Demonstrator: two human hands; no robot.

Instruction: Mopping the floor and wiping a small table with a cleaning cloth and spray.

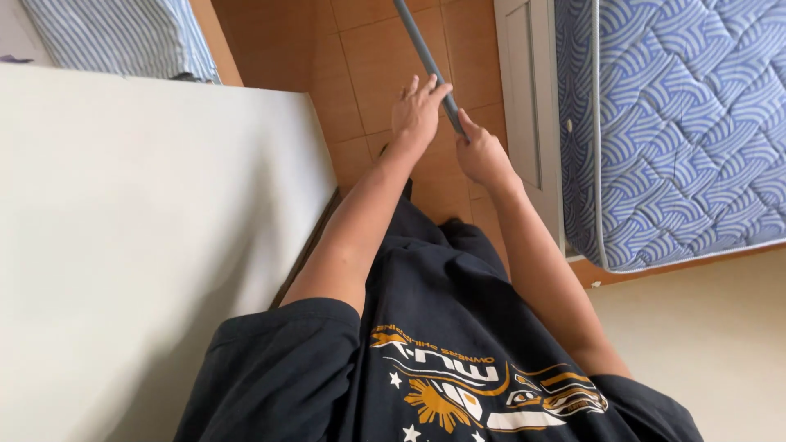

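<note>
A long grey pole [416, 37] runs from the top of the view down to my hands, above the brown tiled floor [368, 74]. My right hand [483, 155] is closed around the pole's lower part. My left hand [416, 113] sits just above it and holds the pole loosely, with its fingers stretched out along the shaft. Both of my bare forearms reach forward from my dark printed T-shirt [442, 360]. The pole's far end lies outside the view.
A large white flat surface [123, 245] fills the left side. A blue wave-patterned mattress [679, 123] stands at the right beside a white panel [530, 98]. Striped blue cloth [123, 33] lies at the top left. A cream surface [704, 344] is at the bottom right.
</note>
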